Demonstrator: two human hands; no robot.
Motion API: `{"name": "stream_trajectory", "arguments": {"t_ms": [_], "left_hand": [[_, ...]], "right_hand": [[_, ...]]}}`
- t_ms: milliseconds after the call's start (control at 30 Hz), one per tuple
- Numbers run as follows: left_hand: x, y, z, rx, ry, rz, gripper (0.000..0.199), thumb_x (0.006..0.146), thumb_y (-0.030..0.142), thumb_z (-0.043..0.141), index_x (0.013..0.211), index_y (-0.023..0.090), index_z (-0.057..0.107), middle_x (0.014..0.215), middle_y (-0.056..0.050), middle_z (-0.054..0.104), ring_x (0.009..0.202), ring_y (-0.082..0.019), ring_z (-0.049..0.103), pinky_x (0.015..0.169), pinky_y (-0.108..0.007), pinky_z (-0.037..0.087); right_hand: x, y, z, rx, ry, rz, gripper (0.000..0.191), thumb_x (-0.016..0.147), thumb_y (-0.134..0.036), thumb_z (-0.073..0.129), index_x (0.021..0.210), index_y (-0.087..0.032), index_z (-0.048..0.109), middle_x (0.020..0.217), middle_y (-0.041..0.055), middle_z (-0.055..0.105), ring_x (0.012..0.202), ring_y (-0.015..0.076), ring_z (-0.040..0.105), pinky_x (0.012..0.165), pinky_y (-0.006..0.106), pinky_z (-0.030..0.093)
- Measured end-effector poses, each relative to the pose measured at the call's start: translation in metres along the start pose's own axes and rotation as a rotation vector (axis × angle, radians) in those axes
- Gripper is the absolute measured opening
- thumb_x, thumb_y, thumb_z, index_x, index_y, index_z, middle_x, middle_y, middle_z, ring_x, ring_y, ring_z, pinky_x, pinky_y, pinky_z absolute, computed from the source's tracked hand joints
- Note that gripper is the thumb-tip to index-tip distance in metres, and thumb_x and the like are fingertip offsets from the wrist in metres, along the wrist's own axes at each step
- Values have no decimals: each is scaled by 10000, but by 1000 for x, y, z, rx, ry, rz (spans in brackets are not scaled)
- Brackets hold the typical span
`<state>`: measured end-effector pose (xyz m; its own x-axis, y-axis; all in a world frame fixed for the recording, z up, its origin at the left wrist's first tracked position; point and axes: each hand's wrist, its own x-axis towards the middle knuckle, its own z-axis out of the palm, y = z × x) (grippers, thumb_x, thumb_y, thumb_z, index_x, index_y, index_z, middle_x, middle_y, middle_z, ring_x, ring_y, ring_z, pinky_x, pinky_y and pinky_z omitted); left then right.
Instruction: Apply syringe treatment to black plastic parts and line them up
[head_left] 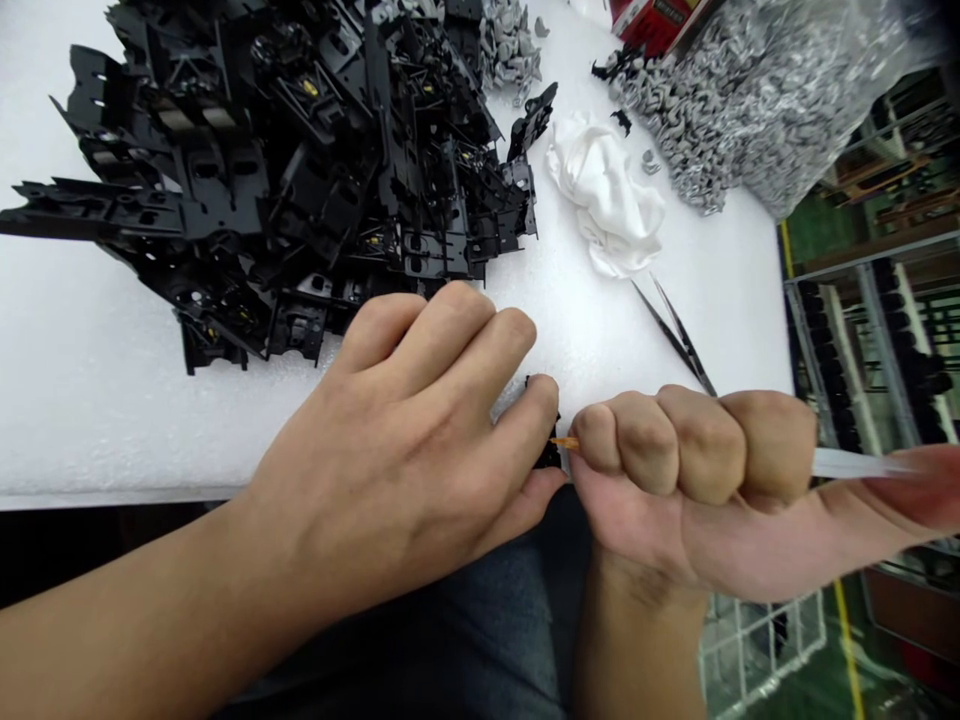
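Note:
My left hand (420,430) is curled at the table's front edge, thumb and index finger pinching a small black plastic part (552,455). Most of that part is hidden under the fingers. Closed in a fist, my right hand (682,480) grips a thin white-handled brush (851,463). Its narrow orange tip (564,442) pokes out on the left and meets the black part, or lies very close to it. Beyond my left hand rises a heap of black plastic assemblies (300,170). Tweezers (679,335) lie behind my right hand.
A crumpled white cloth (607,195) lies behind the tweezers. Small grey parts (690,125) spill from a clear plastic bag (810,90) at the back right, near a red box (656,22). Shelving (877,350) and a white wire basket (765,650) stand right of the white table (97,400).

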<state>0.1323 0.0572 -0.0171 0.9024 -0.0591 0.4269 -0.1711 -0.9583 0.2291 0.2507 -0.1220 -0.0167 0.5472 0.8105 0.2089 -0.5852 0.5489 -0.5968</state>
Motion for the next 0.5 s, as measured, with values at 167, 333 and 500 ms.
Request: {"name": "stream_trajectory", "arguments": {"t_ms": [167,333,500], "left_hand": [[0,0,2,3,12,-2,340,1062,514,492,1125,242,687,1054,-55,544,1142,-312,615,934,-531,585],[0,0,2,-10,18,-8,333,1060,512,500,1131,246,686,1066,-43,552,1146,-293,612,965,-507,561],[0,0,0,-70,-1,-21,305,1051,486,542,1119,230,694,1078,-60,573,1180,-323,618,1014,-537,531]], "right_hand": [[3,3,14,-112,193,-82,669,1095,-650,395,620,-252,146,514,-85,121,508,100,78,609,340,233],[3,1,12,-135,112,-43,677,1091,-567,500,595,-242,174,512,-92,99,506,92,45,607,341,223],[6,3,19,-269,200,-98,713,1047,-380,664,605,-241,122,496,-107,50,472,78,18,545,319,220]]}}
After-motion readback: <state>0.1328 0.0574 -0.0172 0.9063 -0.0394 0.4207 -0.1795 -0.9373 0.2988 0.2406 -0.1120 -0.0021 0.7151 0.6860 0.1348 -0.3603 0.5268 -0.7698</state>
